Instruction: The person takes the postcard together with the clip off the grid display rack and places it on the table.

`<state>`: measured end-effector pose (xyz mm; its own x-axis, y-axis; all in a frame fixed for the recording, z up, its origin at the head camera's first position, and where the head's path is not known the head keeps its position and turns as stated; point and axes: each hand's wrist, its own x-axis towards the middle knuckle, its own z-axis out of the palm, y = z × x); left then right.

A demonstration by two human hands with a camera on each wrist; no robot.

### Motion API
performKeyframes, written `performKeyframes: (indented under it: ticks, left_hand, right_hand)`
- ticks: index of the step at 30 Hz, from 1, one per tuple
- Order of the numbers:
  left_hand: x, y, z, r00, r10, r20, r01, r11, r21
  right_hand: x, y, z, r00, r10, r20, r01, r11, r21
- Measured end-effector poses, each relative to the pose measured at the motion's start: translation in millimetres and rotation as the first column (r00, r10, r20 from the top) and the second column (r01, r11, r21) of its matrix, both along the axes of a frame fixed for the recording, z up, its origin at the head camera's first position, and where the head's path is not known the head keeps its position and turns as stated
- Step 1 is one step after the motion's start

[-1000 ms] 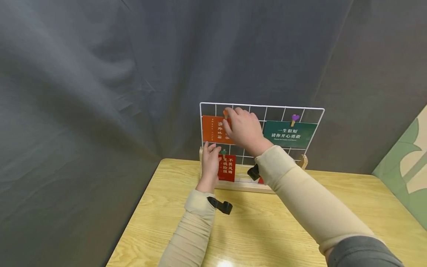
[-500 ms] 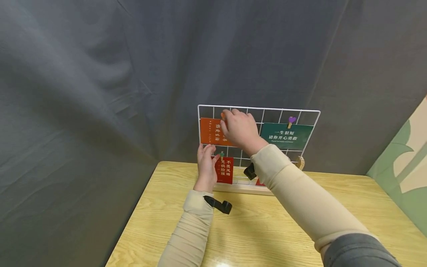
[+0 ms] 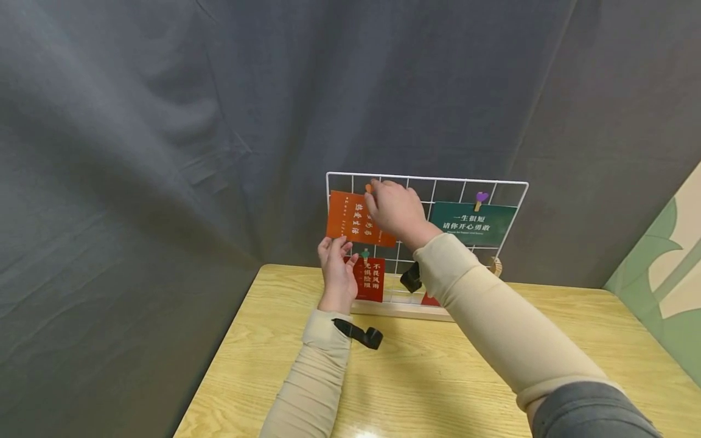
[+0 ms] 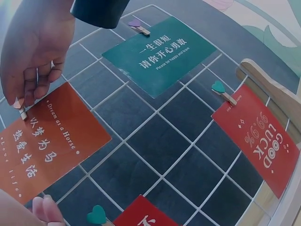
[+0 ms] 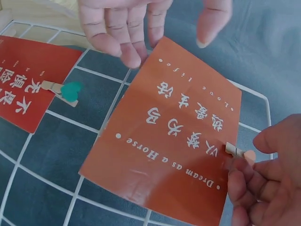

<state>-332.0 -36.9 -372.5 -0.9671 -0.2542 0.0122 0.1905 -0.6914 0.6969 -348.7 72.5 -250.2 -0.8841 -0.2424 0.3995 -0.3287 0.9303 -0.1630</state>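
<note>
Your right hand (image 3: 398, 210) pinched small wooden clip (image 5: 239, 152) at top edge of orange rectangular paper card (image 3: 355, 220), tilted against white wire grid panel (image 3: 509, 182). Your left hand (image 3: 336, 271) hovered under card's lower edge, fingers loose, gripping nothing.

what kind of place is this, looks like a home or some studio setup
Probably a staged recording corner rather than a lived-in room: a grey cloth backdrop hangs behind a wooden table, which holds a wire grid with pegged cards.
</note>
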Motion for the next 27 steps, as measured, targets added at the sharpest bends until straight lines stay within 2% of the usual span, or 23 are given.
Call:
performKeyframes:
  ticks: [6,12,19,27]
  left_hand:
    - [1.8,7.2,1.0,0.999,0.036,0.04,-0.039,0.997,0.073]
    - [-2.8,11.5,4.2,0.998,0.058,0.015,-0.06,0.99,0.124]
    - [-8.2,12.9,2.0,0.999,0.033,0.03,-0.036,0.993,0.117]
    - [-7.3,11.9,0.0,0.999,0.011,0.053,-0.015,0.996,0.088]
  right_hand:
    - [-2.2,-0.3,-0.6,0.999,0.012,-0.034,-0.013,1.0,-0.028]
    - [-4.1,-2.1,2.7,0.997,0.029,-0.069,-0.033,0.998,-0.057]
    - [-4.0,1.2,3.5,0.998,0.015,-0.055,-0.02,0.995,-0.098]
    - [-1.3,4.7,1.9,0.999,0.031,-0.03,-0.035,0.986,-0.164]
